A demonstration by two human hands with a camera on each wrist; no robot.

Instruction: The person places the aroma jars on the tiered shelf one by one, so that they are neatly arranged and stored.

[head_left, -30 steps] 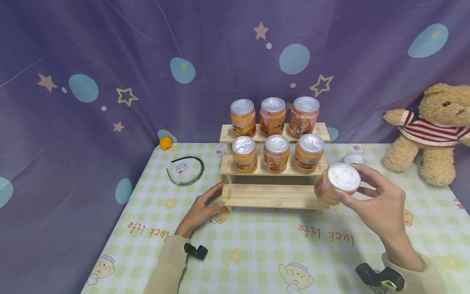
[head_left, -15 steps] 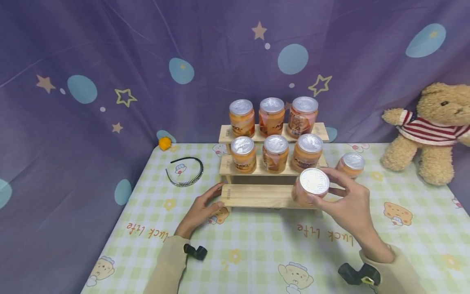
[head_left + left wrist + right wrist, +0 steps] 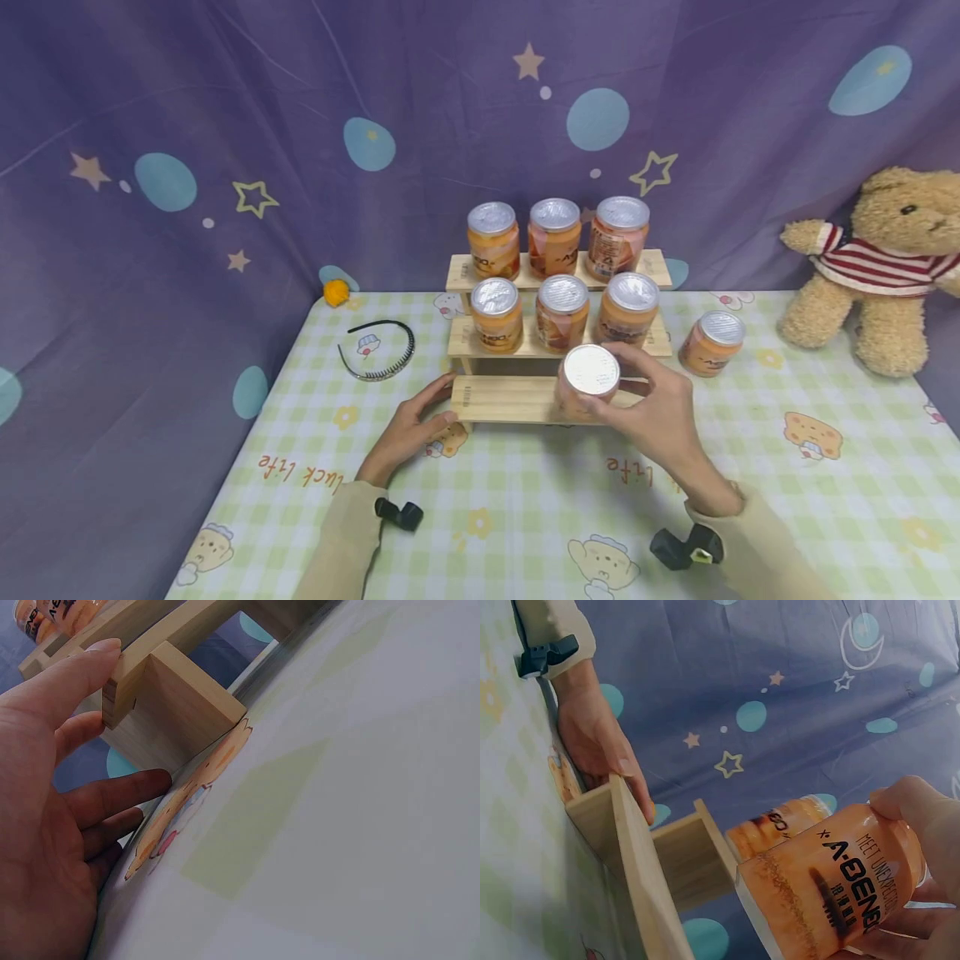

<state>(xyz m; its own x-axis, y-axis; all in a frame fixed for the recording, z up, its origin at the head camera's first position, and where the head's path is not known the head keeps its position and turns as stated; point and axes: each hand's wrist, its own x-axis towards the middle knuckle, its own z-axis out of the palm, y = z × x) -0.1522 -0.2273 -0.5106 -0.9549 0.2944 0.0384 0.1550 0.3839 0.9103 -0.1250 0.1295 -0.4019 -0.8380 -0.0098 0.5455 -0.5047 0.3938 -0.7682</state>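
Note:
A three-tier wooden display stand (image 3: 510,400) stands on the table. My left hand (image 3: 411,425) is at the left end of its lowest tier; in the left wrist view the thumb (image 3: 94,664) and index finger pinch the board's end, the other fingers extended near the cloth. My right hand (image 3: 663,408) grips an orange-labelled jar (image 3: 591,371) with a silver lid, thumb in front and fingers behind. In the right wrist view, the jar (image 3: 832,885) is held apart from the lowest board (image 3: 641,877). Jars fill the middle tier (image 3: 564,312) and top tier (image 3: 556,237) in rows of three.
Another jar (image 3: 712,343) stands on the cloth right of the stand. A teddy bear (image 3: 877,275) in a striped shirt sits at the right. A black headband (image 3: 397,362) and a small yellow-orange ball (image 3: 336,292) lie at the left. A purple curtain (image 3: 450,75) hangs behind.
My right hand has carried the jar leftward, from the stand's right end to over the middle-right of the lowest tier. The jar on the cloth is now fully visible. My left hand stays put.

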